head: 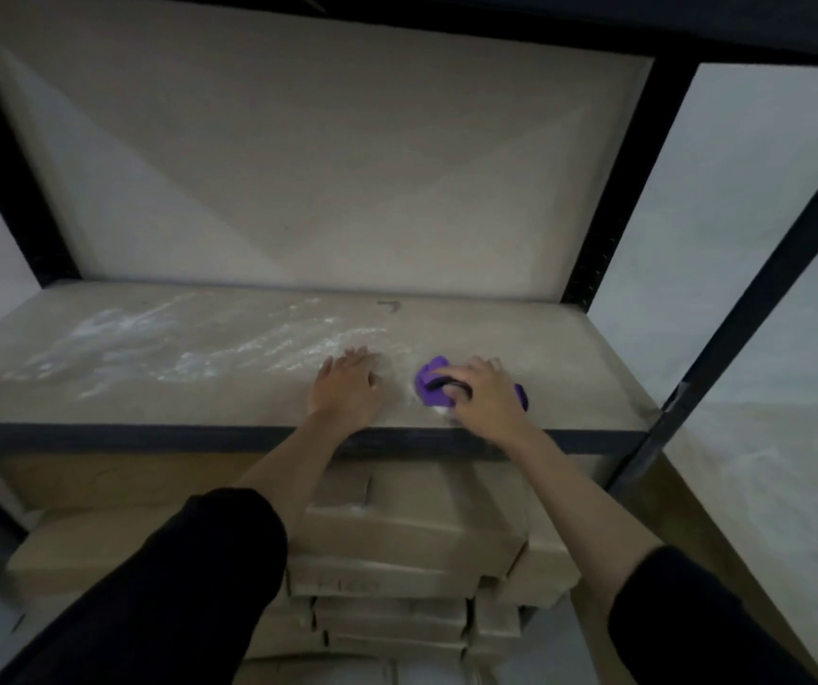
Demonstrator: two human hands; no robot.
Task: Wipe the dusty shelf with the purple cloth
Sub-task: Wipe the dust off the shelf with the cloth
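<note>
Wipe is early, maybe a third done by my read. Cloth is bunched on the shelf, right of centre near the front edge. Right hand sits on top with fingers curled round it, gripping. Left hand lies flat, fingers straight, palm on the board just left of the cloth, holding nothing. The right end of the shelf looks mostly clean. White dust streaks the middle and the whole left half, and a small smear sits at the cloth's near edge. Left to do: sweep leftward across all that. Boxes are stacked below, not involved.
</note>
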